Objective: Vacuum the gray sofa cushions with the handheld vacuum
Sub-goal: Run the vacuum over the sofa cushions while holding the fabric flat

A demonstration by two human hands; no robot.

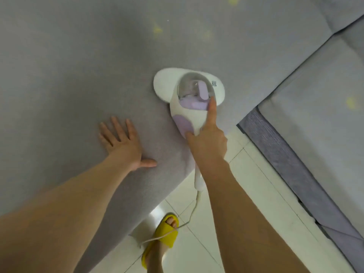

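The vacuum sits head-down on the gray cushion, near its front edge, just right of the picture's middle. It looks light: hard, smooth plastic, a little slippery, its clear dome probably breakable; the handle at its six o'clock end is the place to hold. The right hand grips that handle, one finger stretched along the shell. At nine o'clock the left hand lies flat on the cushion, fingers spread, holding nothing. The cushion looks soft and may drag. Yellow specks lie toward twelve o'clock. The cord trails at six o'clock over the tiled floor and across a yellow slipper, a likely snag. Another cushion lies at three o'clock.
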